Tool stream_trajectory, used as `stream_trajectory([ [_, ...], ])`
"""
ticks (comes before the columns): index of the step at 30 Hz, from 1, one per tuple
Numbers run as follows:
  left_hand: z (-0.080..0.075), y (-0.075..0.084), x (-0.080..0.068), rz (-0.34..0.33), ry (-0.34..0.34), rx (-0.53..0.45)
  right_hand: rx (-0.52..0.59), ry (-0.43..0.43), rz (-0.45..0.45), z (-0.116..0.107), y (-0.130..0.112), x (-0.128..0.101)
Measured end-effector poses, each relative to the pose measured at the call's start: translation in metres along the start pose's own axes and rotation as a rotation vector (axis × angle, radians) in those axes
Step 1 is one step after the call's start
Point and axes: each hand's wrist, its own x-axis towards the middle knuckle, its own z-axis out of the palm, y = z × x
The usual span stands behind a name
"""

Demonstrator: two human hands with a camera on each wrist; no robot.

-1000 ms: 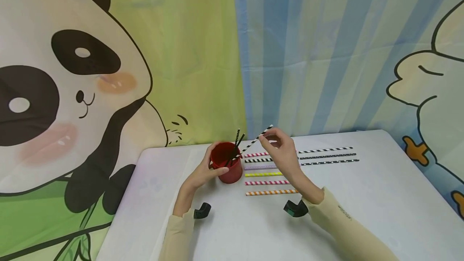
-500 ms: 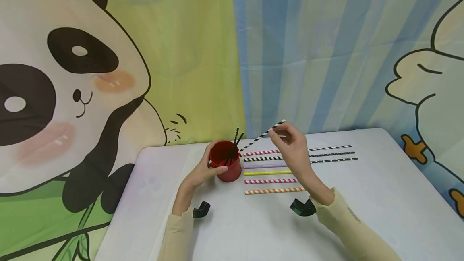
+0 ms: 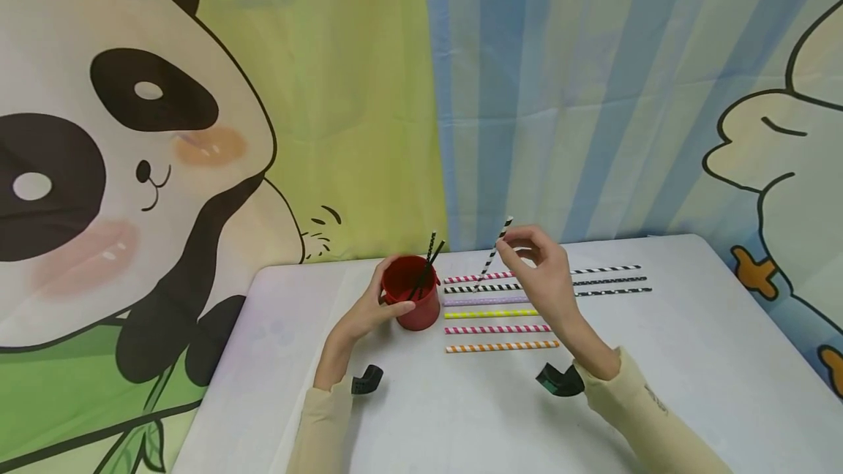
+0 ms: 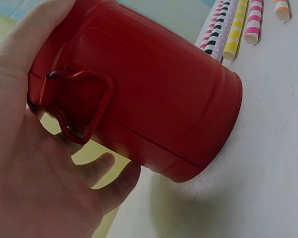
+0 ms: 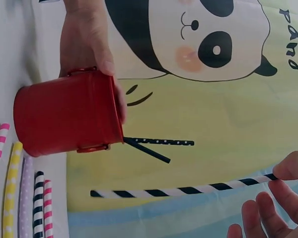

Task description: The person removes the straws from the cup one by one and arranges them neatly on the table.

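Gripping red cup (image 3: 411, 302): left hand (image 3: 366, 315) | right hand (image 3: 541, 269) pinches striped straw (image 3: 492, 252) | backdrop (image 5: 198, 114) reads "pand"

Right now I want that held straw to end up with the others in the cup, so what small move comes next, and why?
Probably swing the black-and-white striped straw left until its lower end is over the red cup. The right hand pinches it near the top, its lower end hanging over the straws lying on the table, beside the cup. The left hand has a grip on the cup.

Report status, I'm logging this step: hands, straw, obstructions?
Left hand grips red cup. Right hand pinches black-and-white striped straw, raised beside cup. Nothing between.
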Motion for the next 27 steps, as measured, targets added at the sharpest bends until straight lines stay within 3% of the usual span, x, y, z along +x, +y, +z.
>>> stream_trajectory([
  [4, 0.000, 0.000, 0.000, 0.008, 0.000, -0.003, -0.056, -0.018, 0.015, 0.001, -0.017, -0.004],
  [9, 0.001, -0.001, 0.000, 0.008, 0.000, -0.004, -0.137, -0.038, -0.001, -0.001, -0.019, -0.006],
  [19, 0.001, -0.001, 0.001, -0.003, 0.004, -0.014, -0.258, -0.065, -0.110, -0.005, 0.016, -0.004],
  [27, 0.000, -0.001, 0.000, -0.003, 0.003, -0.006, -0.349, -0.128, -0.174, -0.010, 0.022, -0.003],
])
